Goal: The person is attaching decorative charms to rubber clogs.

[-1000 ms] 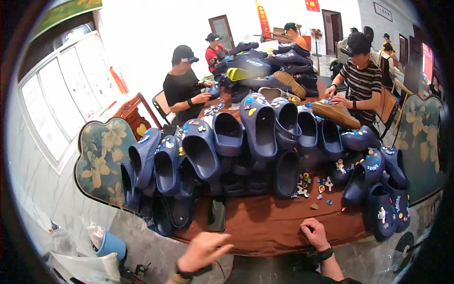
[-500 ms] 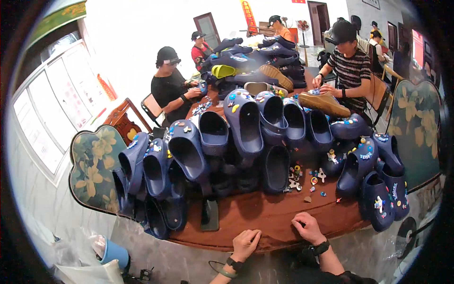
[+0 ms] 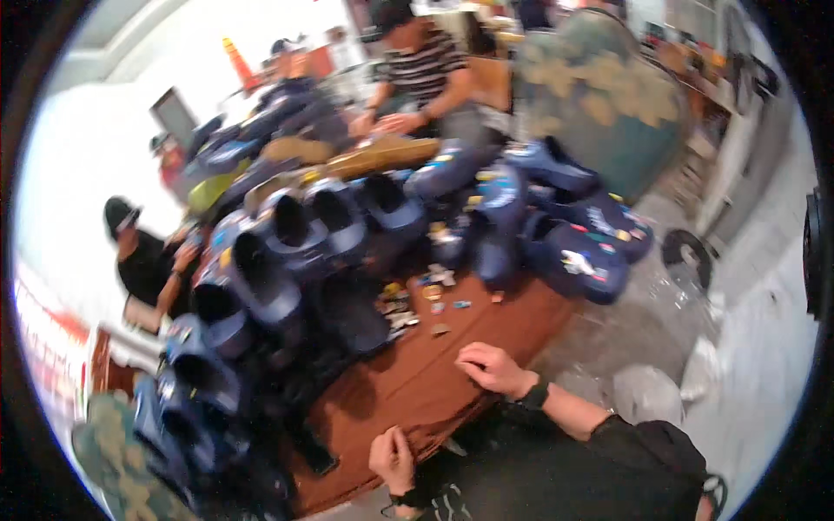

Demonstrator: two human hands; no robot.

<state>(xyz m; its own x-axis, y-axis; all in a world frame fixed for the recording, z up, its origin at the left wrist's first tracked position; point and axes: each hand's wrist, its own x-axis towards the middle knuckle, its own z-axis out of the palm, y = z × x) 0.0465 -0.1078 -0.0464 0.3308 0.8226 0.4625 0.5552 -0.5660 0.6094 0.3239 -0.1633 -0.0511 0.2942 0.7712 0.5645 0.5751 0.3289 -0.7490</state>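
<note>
My left hand rests at the front edge of the brown cloth-covered table, fingers curled in and nothing seen in them. Farther right, my right hand lies over the same edge with its fingers bent together, also without a visible object. Just beyond it are small loose shoe charms and a small brownish piece. Dark blue clogs stand in a curved row behind these, among them an upright clog and, at the right end, a charm-decorated clog. The picture is blurred.
A dark flat rectangular thing lies by the left clogs. Behind the row rises a pile with tan-soled shoes and a lime-green clog. Co-workers sit beyond, one in a striped shirt. A floral-backed chair stands at right.
The whole view has swung right and tilted, so the table and clogs sit farther left. Both hands stay near the table edge; neither has picked anything up.
</note>
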